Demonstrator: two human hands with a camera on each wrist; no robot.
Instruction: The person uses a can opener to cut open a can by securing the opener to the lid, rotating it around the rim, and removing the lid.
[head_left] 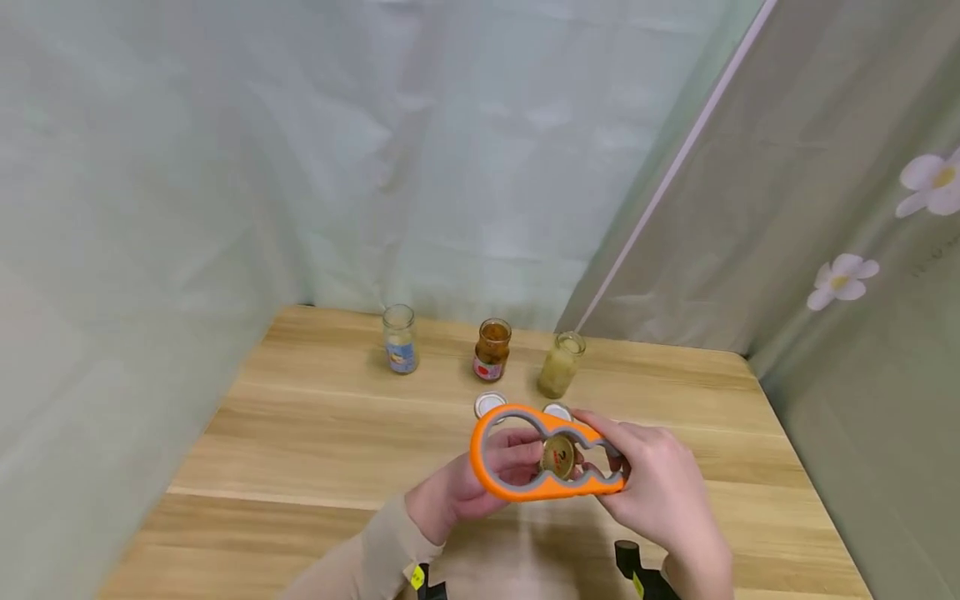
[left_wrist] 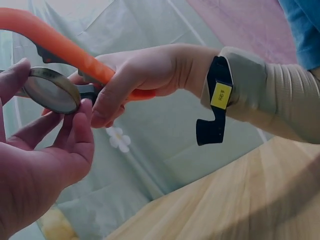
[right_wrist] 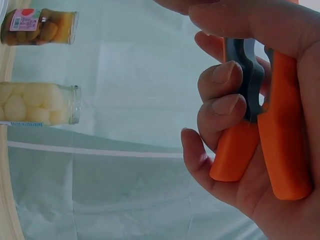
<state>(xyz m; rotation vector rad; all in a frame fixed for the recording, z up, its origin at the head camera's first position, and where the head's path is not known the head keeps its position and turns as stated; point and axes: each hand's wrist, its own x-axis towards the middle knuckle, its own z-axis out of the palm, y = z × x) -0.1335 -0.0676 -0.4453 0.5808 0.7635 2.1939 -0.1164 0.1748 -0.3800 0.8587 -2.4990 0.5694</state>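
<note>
In the head view, my right hand grips the handles of an orange jar opener with grey inner edges. The right wrist view shows its fingers curled round the two orange handles. A gold metal jar lid appears within the opener's scalloped middle. My left hand is behind the opener and holds this lid. Seen from the left wrist, the lid is pinched between thumb and fingertips of the left hand, its pale inner side showing, right beside the opener's grey edge.
Three lidless glass jars stand along the table's back: one with a blue label, one with dark brown contents, one with pale round pieces. Two lids lie before them, a left lid and a right lid. Curtains hang behind.
</note>
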